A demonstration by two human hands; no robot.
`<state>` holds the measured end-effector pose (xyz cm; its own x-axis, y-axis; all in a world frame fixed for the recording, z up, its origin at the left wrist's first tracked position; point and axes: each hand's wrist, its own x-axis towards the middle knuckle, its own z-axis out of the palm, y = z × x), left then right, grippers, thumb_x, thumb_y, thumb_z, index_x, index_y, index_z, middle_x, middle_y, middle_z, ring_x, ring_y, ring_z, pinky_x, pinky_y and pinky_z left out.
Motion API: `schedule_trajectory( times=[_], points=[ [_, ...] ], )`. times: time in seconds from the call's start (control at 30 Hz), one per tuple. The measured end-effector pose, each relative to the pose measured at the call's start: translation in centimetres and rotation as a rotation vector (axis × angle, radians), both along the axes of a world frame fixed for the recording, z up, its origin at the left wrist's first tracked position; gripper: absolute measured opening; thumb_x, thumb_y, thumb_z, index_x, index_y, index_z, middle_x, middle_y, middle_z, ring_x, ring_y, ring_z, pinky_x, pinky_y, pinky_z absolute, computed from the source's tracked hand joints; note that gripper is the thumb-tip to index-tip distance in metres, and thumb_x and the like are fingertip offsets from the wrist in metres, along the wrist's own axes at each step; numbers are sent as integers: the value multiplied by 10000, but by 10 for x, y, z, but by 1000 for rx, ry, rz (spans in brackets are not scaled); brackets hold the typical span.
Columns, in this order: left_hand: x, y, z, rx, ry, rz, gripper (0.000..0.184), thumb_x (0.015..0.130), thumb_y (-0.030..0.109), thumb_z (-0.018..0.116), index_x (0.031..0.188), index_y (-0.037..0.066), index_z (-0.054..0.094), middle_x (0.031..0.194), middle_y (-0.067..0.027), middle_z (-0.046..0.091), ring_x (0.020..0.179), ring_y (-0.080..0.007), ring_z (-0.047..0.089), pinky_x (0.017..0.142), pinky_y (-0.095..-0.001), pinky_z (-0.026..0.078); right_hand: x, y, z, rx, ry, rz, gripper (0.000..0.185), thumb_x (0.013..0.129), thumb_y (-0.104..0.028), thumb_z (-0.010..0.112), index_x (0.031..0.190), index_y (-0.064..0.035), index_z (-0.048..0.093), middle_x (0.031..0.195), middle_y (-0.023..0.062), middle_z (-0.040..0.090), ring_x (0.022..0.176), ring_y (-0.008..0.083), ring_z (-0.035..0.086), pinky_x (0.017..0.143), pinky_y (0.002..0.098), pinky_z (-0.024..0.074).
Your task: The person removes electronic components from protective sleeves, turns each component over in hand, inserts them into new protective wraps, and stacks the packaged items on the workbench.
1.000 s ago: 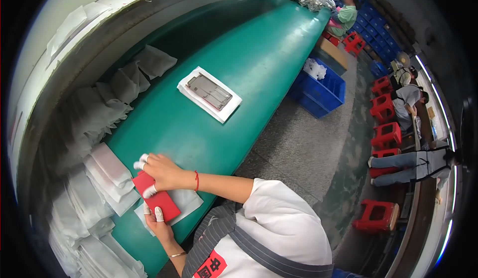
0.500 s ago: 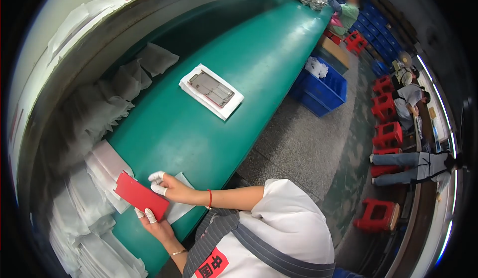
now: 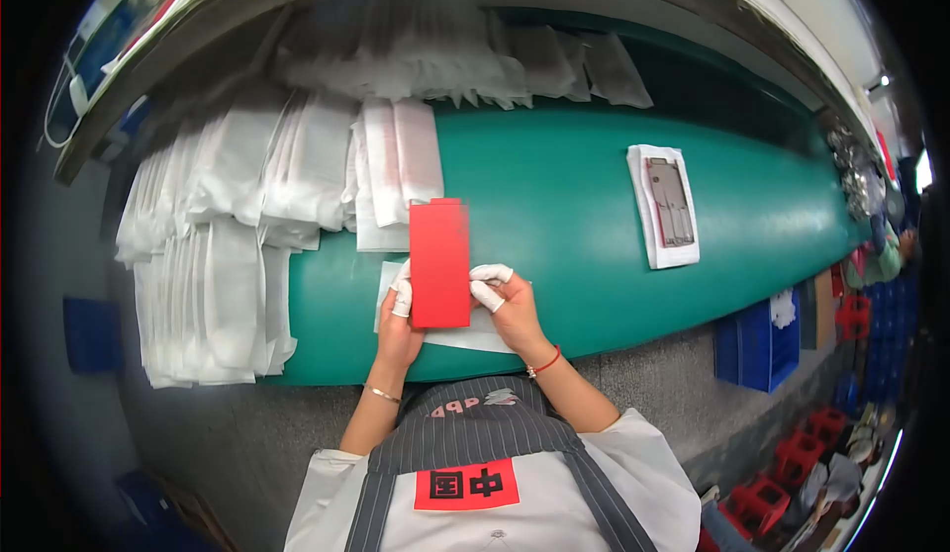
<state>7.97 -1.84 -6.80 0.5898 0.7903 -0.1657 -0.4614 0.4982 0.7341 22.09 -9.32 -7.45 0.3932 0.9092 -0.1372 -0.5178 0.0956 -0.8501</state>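
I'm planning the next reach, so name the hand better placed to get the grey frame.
Probably the right hand: it is nearer the grey frame, with bare green table between. It is at the right edge of the red panel, while the left hand grips the left side.

- Hands: two, a left hand (image 3: 399, 332) and a right hand (image 3: 513, 315), center of the frame.
- White finger covers (image 3: 403, 299): four visible, two per hand.
- Wrist ornaments: two, one red bracelet (image 3: 546, 362) and one metallic bangle (image 3: 382, 394).
- One red panel (image 3: 440, 265), mid-frame.
- One gray frame part (image 3: 671, 206) atop one white pad (image 3: 647, 214), right of center.
- One green counter (image 3: 554, 206).
- White sleeves (image 3: 233, 290), upper left: overlapping, too many to count.
- One blue crate (image 3: 742, 349) and at least three red stools (image 3: 760, 505), lower right.
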Motion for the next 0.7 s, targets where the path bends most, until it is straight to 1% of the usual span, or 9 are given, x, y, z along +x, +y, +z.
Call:
schedule_trajectory(
  times=[0.23,0.37,0.43,0.63,0.7],
  points=[
    [0,2,2,-42,8,-16,439,932,225,365,1303,4,290,1285,-98,390,1164,-195,411,967,-341,351,2,-1,0,-2,79,35,124,834,-24,531,957,-12,527,917,79,594,765,142,578,655,270,478],
    [-1,2,1,-61,2,-15,435,934,219,358,1304,2,287,1287,-97,387,1168,-193,405,971,-339,346,1,0,0,-6,55,38,120,837,-20,522,957,-9,528,913,81,595,769,139,577,664,266,472],
    [-1,2,1,-44,-8,-26,433,936,216,351,1305,0,285,1291,-97,382,1175,-191,397,975,-336,340,1,0,1,-3,48,19,110,837,-24,522,942,8,527,877,65,592,757,131,582,671,260,480],
    [-1,2,2,-43,-21,-36,432,936,210,347,1307,-2,283,1298,-96,375,1182,-190,388,980,-333,334,2,-1,4,9,74,34,107,837,-28,526,939,3,530,889,62,589,773,128,578,681,258,477],
    [-1,2,2,-33,-17,-41,432,935,210,350,1306,-1,284,1299,-96,374,1182,-190,388,980,-334,334,2,-1,5,19,69,35,120,835,-25,528,954,-10,531,905,70,591,769,128,567,671,259,460]
  ],
)
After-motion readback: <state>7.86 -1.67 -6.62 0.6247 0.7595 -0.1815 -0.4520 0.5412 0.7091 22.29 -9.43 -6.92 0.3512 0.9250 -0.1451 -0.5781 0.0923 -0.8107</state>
